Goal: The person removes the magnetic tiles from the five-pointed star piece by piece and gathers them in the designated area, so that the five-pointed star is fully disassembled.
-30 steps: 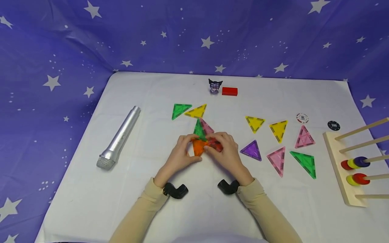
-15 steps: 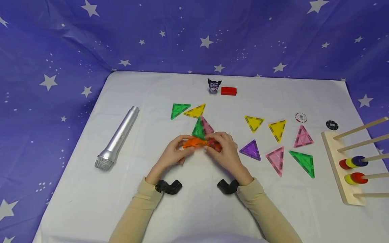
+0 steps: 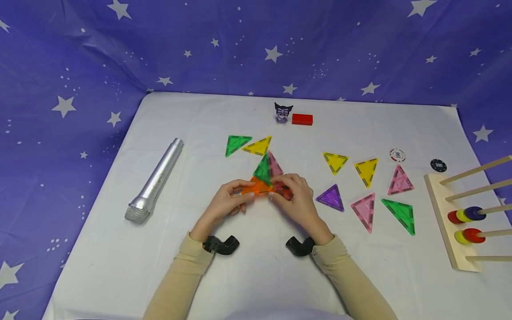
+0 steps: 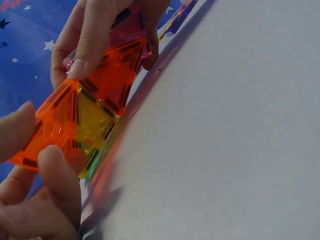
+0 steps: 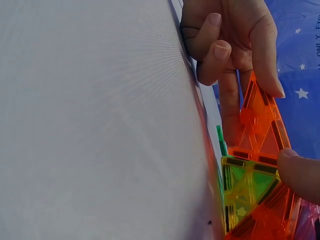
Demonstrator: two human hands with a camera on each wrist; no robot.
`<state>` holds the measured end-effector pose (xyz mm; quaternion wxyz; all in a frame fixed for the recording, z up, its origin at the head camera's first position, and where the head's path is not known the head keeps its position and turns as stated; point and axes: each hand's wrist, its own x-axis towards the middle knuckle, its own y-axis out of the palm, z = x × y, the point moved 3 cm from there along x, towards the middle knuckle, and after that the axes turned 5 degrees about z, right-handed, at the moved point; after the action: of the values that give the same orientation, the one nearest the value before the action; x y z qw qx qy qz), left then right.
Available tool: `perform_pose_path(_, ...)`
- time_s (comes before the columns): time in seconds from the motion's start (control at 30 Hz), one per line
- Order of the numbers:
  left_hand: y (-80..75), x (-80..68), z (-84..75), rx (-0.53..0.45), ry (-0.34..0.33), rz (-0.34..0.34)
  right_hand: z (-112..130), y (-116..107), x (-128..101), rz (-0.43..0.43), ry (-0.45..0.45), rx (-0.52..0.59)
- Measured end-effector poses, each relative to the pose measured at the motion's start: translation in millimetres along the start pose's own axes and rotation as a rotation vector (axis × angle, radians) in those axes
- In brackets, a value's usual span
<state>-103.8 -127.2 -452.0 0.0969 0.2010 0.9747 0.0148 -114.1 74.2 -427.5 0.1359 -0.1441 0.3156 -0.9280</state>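
My left hand (image 3: pixel 224 200) pinches an orange triangular magnetic tile (image 4: pixel 55 125) between thumb and fingers. Opposite it, my right hand (image 3: pixel 297 195) holds a red triangular tile (image 4: pixel 117 77). A yellow triangular tile (image 4: pixel 92 117) fits between these two in the left wrist view, the three edges meeting in a raised row. Behind them in the head view, a green tile (image 3: pixel 262 170) and a pink tile (image 3: pixel 275 165) lean close together at the far side of the row. Fingers of the right hand cover much of the red tile there.
Farther back lie another green tile (image 3: pixel 238 144) and a yellow one (image 3: pixel 259 146). Several loose tiles, one a purple triangle (image 3: pixel 331 198), spread to the right before a wooden peg rack (image 3: pixel 452 222). A silver microphone (image 3: pixel 156 182) lies left; a small figure (image 3: pixel 282 113) stands behind.
My left hand has shifted left, and the orange tile has swung outward to the left with it. The green tile's angle has changed slightly. My right hand stays nearly still.
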Motion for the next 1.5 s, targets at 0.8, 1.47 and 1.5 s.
perform_pose_path(0.8, -15.0, -5.3, -15.1, -0.198, 0.043, -0.055, -1, -6, 0, -0.023, 0.003, 0.027)
perform_pose_path(1.47, -83.0, 30.1, -30.5, -0.282, 0.009, -0.662, 0, -2, -1, -0.004, 0.014, 0.020)
perform_pose_path(1.5, -83.6, 31.4, -29.1, -0.276, -0.012, -0.655, 0, -2, -1, -0.002, 0.015, 0.019)
